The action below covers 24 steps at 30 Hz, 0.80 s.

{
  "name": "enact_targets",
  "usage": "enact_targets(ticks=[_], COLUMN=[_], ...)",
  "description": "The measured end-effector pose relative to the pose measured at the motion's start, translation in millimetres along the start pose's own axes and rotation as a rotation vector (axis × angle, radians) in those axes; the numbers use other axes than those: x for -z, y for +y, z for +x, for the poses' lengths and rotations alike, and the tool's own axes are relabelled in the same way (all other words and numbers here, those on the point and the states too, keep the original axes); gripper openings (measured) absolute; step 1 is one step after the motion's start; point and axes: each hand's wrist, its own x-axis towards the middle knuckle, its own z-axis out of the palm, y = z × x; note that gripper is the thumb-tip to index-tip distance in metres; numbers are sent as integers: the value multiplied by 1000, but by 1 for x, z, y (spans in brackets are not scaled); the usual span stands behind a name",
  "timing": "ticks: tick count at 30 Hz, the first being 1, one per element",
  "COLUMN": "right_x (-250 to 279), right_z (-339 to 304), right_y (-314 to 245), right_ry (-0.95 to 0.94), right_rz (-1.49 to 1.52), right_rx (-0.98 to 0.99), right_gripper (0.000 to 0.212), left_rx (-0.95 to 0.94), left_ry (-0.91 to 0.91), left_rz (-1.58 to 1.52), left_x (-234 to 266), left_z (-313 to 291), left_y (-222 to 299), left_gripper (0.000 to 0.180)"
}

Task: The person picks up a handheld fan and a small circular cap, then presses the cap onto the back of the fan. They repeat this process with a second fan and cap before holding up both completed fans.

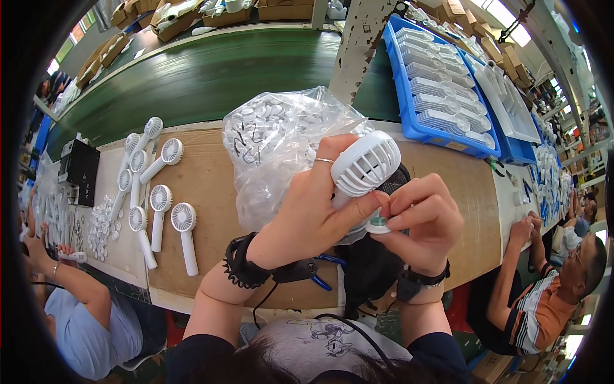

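Note:
My left hand [307, 214] is closed around a white handheld fan [366, 164], its slatted round head turned up and toward the right. Just below the fan head, my right hand [425, 221] pinches a small round white cap [378, 225] with a greenish piece on top. The left thumb reaches close to that cap; whether it touches cannot be made out. Behind my hands lies a clear plastic bag [262, 160] full of small white round parts. To the left, several finished-looking white fans [183, 217] rest on the cardboard-covered table [211, 153].
A green conveyor belt [192, 80] runs along the far side. Blue crates [409, 121] of clear and white parts stand at the far right. Loose small white parts [102, 224] and a black box [79, 171] are at left. Co-workers sit on both sides. A metal post [358, 51] rises beyond the bag.

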Motion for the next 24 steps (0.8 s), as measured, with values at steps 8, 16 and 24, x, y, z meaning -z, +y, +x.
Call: enact_targets(ticks=[8, 16, 24], right_x=[2, 2, 5], right_z=[3, 2, 2], right_y=[3, -1, -2], right_ry=[41, 61, 60], right_rz=[250, 51, -64], right_rx=[-75, 54, 120], right_gripper=[21, 21, 22], left_rx=[53, 67, 73], left_ry=[-24, -41, -44], left_rz=[-52, -56, -156], left_x=[-3, -3, -5], left_z=[-2, -2, -2], left_y=[-2, -2, 2], left_gripper=[49, 51, 57])
